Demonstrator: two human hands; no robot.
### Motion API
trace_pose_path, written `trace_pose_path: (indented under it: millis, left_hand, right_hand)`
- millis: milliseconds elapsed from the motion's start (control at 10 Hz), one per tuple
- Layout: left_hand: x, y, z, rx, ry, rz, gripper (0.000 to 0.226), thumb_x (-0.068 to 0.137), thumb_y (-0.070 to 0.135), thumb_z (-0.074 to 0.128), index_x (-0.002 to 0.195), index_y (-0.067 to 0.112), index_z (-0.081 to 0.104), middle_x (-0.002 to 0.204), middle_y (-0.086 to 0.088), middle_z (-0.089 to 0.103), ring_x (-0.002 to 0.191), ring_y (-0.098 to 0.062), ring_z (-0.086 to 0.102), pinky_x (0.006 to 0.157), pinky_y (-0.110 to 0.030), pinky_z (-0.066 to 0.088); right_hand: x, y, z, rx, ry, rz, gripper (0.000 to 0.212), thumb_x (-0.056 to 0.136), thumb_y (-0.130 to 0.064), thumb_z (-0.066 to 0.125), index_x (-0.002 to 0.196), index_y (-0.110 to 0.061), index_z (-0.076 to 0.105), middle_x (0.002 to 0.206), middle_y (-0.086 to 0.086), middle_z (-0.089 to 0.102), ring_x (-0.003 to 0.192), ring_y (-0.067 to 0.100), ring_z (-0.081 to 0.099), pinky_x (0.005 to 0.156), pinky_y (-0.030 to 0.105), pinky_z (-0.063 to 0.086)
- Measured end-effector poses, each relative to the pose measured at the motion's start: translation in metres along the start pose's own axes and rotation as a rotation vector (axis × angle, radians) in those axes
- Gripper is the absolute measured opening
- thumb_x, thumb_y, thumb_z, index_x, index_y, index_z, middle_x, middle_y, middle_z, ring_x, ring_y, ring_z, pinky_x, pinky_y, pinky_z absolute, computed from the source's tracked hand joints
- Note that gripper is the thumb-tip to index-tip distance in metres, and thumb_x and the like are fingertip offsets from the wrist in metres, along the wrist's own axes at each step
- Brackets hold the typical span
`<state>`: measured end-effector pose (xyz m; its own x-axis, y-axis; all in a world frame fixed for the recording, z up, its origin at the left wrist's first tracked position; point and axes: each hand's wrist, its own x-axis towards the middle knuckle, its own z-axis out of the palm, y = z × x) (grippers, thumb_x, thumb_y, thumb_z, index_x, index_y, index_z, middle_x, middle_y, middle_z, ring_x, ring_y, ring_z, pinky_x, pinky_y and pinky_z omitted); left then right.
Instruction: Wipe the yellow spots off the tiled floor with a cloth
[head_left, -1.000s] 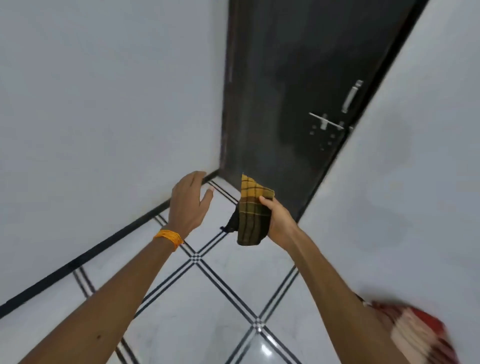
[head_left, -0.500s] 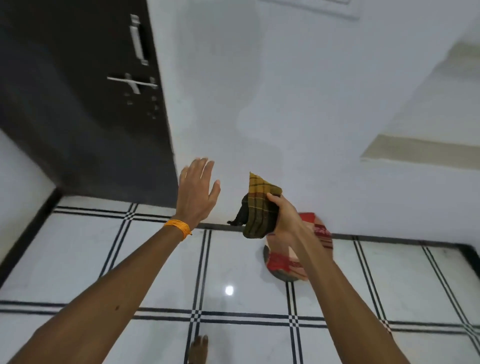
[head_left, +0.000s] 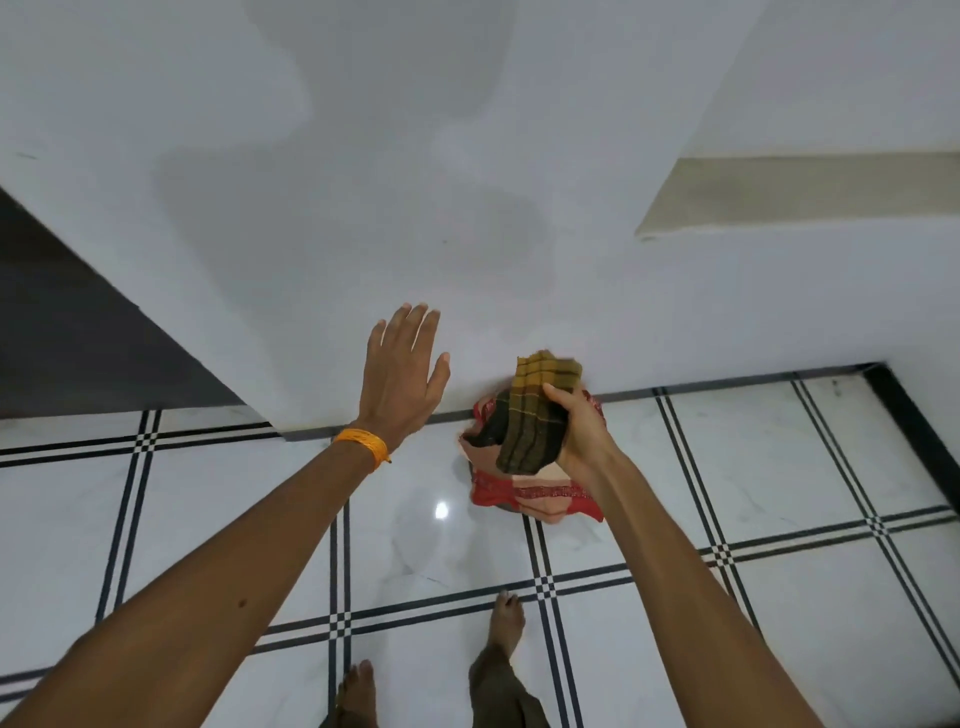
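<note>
A bunched yellow-and-dark checked cloth (head_left: 530, 410) is gripped in my right hand (head_left: 579, 431), held in the air above the floor near the wall. My left hand (head_left: 402, 376) is raised beside it, fingers spread, palm away from me, holding nothing; an orange band circles its wrist. The white tiled floor (head_left: 779, 467) with black double lines lies below. No yellow spots show on the tiles in this view.
A red and peach patterned cloth (head_left: 524, 493) lies over a round thing on the floor by the white wall (head_left: 467, 182), just under my right hand. A dark door (head_left: 78, 338) is at left. My bare feet (head_left: 506, 618) stand on the tiles.
The view has swung right, away from the door, and tilted down to the floor. The red cloth now lies directly beneath my right hand. Both hands keep their poses.
</note>
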<state>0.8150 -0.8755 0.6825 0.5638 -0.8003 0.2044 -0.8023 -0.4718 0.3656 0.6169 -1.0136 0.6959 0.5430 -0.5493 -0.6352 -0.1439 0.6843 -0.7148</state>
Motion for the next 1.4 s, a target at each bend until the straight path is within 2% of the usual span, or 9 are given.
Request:
trace_pose_path:
  millis: [100,600,800,900,1000,1100,1200,1300,1400]
  left_hand:
    - [0.015,0.008,0.056,0.007,-0.060,-0.012,0.057,0.102,0.037,0.038,0.150,0.007,0.039,0.156,-0.016,0.041,0.147,-0.034,0.033,0.118,-0.057,0.028]
    - [0.068,-0.049,0.377,0.048,-0.238,0.076,0.059,0.099,0.039,0.032,0.146,0.005,0.043,0.153,-0.020,0.044,0.143,-0.039,0.039,0.115,-0.059,0.033]
    - [0.092,-0.067,0.448,0.066,-0.212,0.078,0.054,0.101,0.034,0.042,0.145,0.004,0.043,0.151,-0.021,0.046,0.142,-0.040,0.040,0.115,-0.060,0.033]
    - [0.096,-0.068,0.466,0.057,-0.201,0.052,0.054,0.101,0.035,0.043,0.144,0.004,0.045,0.149,-0.020,0.048,0.141,-0.040,0.041,0.114,-0.061,0.033]
    - [0.093,-0.066,0.473,0.072,-0.237,0.063,0.053,0.101,0.038,0.043,0.143,0.006,0.045,0.149,-0.019,0.049,0.140,-0.040,0.042,0.114,-0.061,0.033]
    - [0.089,-0.062,0.472,0.084,-0.268,0.063,0.054,0.101,0.040,0.039,0.143,0.006,0.046,0.148,-0.019,0.050,0.140,-0.039,0.042,0.114,-0.060,0.033]
    - [0.090,-0.052,0.462,0.083,-0.267,0.044,0.055,0.100,0.039,0.038,0.143,0.006,0.046,0.148,-0.019,0.050,0.141,-0.040,0.041,0.114,-0.061,0.033]
    - [0.087,-0.041,0.447,0.090,-0.267,0.063,0.056,0.099,0.039,0.036,0.143,0.006,0.046,0.148,-0.020,0.049,0.141,-0.041,0.041,0.113,-0.062,0.033]
    - [0.088,-0.030,0.419,0.120,-0.235,0.046,0.057,0.100,0.041,0.034,0.143,0.005,0.045,0.150,-0.020,0.048,0.142,-0.041,0.040,0.113,-0.063,0.032]
  right_hand:
    - [0.046,0.004,-0.038,-0.009,0.006,0.060,0.030,0.103,-0.019,0.055,0.133,-0.021,0.058,0.116,0.009,0.076,0.103,0.026,0.074,0.079,0.040,0.059]
    - [0.307,0.155,-0.195,-0.107,0.076,0.308,0.034,0.098,-0.027,0.062,0.132,-0.028,0.062,0.124,0.007,0.072,0.116,0.028,0.066,0.093,0.046,0.054]
    - [0.394,0.172,-0.234,-0.071,0.035,0.313,0.038,0.101,-0.039,0.053,0.133,-0.020,0.062,0.127,0.008,0.072,0.120,0.029,0.065,0.094,0.048,0.051]
    - [0.415,0.201,-0.264,-0.140,0.059,0.382,0.049,0.100,-0.052,0.051,0.137,-0.022,0.059,0.134,0.005,0.068,0.129,0.031,0.058,0.111,0.057,0.040]
    - [0.413,0.217,-0.276,-0.214,0.130,0.400,0.061,0.093,-0.057,0.059,0.143,-0.023,0.051,0.139,0.002,0.062,0.132,0.029,0.053,0.116,0.054,0.037]
    - [0.410,0.224,-0.282,-0.445,0.310,0.209,0.046,0.096,-0.059,0.054,0.129,-0.026,0.054,0.119,-0.002,0.068,0.115,0.026,0.063,0.102,0.045,0.051]
    - [0.404,0.221,-0.284,-0.977,0.529,-0.057,0.035,0.090,-0.068,0.048,0.105,-0.037,0.055,0.095,-0.010,0.067,0.094,0.020,0.067,0.087,0.045,0.058]
    - [0.386,0.209,-0.264,-1.165,0.488,-0.235,0.026,0.095,-0.048,0.050,0.113,-0.029,0.054,0.106,-0.008,0.065,0.101,0.018,0.062,0.092,0.043,0.053]
    - [0.359,0.180,-0.233,-1.283,0.429,-0.399,0.035,0.099,-0.041,0.053,0.125,-0.018,0.055,0.120,0.000,0.063,0.110,0.019,0.058,0.094,0.038,0.049]
